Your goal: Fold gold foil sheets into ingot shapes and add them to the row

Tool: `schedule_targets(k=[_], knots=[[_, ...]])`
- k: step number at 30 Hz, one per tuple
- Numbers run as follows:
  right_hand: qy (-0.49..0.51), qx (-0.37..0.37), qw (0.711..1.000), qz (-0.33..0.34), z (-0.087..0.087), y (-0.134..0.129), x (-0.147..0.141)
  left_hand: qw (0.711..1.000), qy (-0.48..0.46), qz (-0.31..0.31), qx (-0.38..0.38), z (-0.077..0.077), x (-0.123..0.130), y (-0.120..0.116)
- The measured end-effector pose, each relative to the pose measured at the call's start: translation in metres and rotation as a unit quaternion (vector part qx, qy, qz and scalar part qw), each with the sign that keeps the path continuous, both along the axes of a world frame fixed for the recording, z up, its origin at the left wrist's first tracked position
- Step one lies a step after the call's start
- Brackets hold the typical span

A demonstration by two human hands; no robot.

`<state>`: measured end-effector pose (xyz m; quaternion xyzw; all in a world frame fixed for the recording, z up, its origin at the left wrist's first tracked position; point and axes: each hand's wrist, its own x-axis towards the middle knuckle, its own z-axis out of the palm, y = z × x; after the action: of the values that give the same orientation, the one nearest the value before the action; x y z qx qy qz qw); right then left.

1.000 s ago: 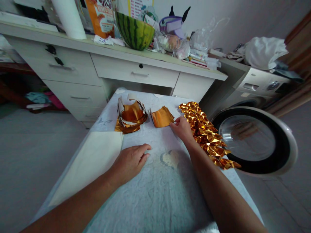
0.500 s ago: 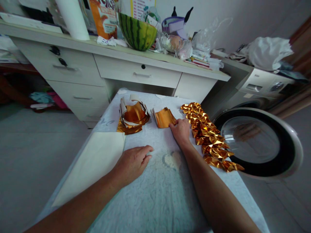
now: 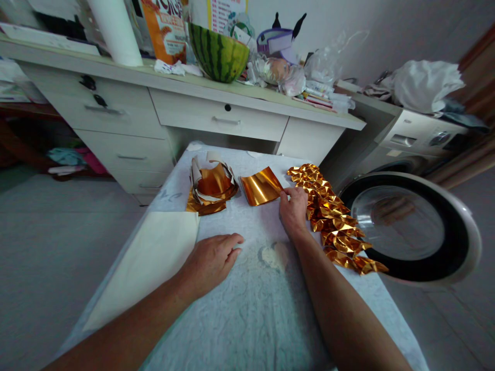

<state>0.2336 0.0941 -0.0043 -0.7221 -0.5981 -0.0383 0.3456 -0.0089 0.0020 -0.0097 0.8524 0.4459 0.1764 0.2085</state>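
Note:
My right hand (image 3: pixel 294 210) pinches the near right corner of a shiny gold foil paper sheet (image 3: pixel 261 186), whose surface curves up off the cloth. Whether other sheets lie beneath it I cannot tell. My left hand (image 3: pixel 212 262) rests on the tablecloth with thumb and forefinger apart, holding nothing. Beyond it sits a curled bundle of gold foil paper (image 3: pixel 212 183) with pale backing strips standing round it. Folded gold foil pieces (image 3: pixel 328 208) lie in overlapping rows just right of my right hand.
A pale sheet (image 3: pixel 150 263) lies at the left of the cloth-covered table (image 3: pixel 247 319). Behind stands a white desk (image 3: pixel 220 121) bearing half a watermelon (image 3: pixel 218 54), a paper roll (image 3: pixel 116 33) and plastic bags. The round door (image 3: pixel 402 226) of a washing machine hangs open at the right.
My right hand has moved slightly right, drawing the gold sheet's corner with it. The sheet is now lifted and bowed, catching more light. My left hand has stayed still.

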Motion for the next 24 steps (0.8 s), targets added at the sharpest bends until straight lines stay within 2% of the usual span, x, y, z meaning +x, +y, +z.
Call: schedule_targets(k=[6,11,15,18,21,24], knots=[[0.08,0.079,0.991,0.067,0.021,-0.015,0.003,0.999,-0.037,0.011,-0.01,0.002,-0.001,0.0],[0.19,0.063,0.962,0.187,0.034,-0.044,-0.002,0.989,-0.119,0.062,-0.055,0.008,0.001,0.0],[0.236,-0.002,0.921,0.31,0.04,-0.071,-0.005,0.969,-0.2,0.111,-0.097,0.01,0.003,0.0],[0.264,-0.066,0.881,0.387,0.043,-0.087,-0.007,0.957,-0.237,0.126,-0.11,0.009,0.003,0.001],[0.287,-0.132,0.844,0.434,0.045,-0.097,-0.009,0.957,-0.239,0.133,-0.097,0.009,0.002,0.002],[0.308,-0.178,0.815,0.457,0.045,-0.101,-0.011,0.967,-0.222,0.119,-0.044,0.01,0.0,0.003]])
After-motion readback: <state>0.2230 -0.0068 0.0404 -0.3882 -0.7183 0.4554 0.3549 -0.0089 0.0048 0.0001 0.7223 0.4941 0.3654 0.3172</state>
